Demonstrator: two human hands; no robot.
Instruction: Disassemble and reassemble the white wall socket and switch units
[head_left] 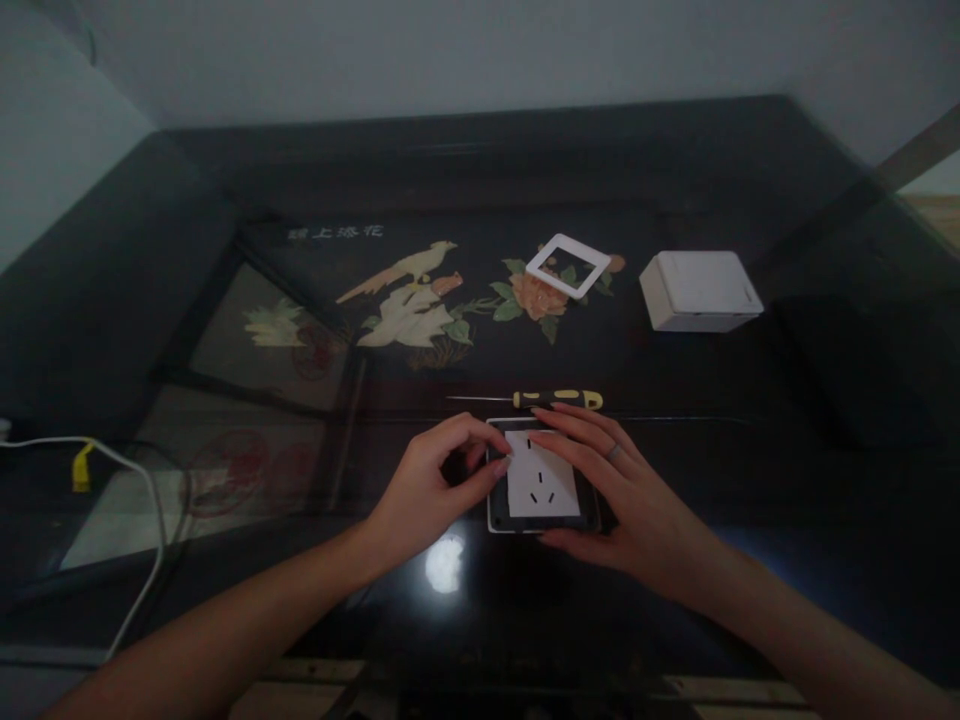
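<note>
A wall socket (541,485) with a white slotted face and a dark surround lies flat near the front of the dark glossy table. At its left edge, my left hand (442,475) has thumb and forefinger closed on the rim. My right hand (622,485) arches over the socket's right side, fingers on the top edge and thumb by the bottom edge, gripping it. A ring is on one of the right fingers. Just beyond the socket lies a screwdriver (559,400) with a black and yellow handle, its shaft pointing left. Part of the socket's right side is hidden.
Farther back lies a white square frame (568,266). A white box (701,290) stands to its right. At the left, a white cable (154,500) with a yellow tag (82,467) runs over the table (420,170), whose top bears bird and flower decoration.
</note>
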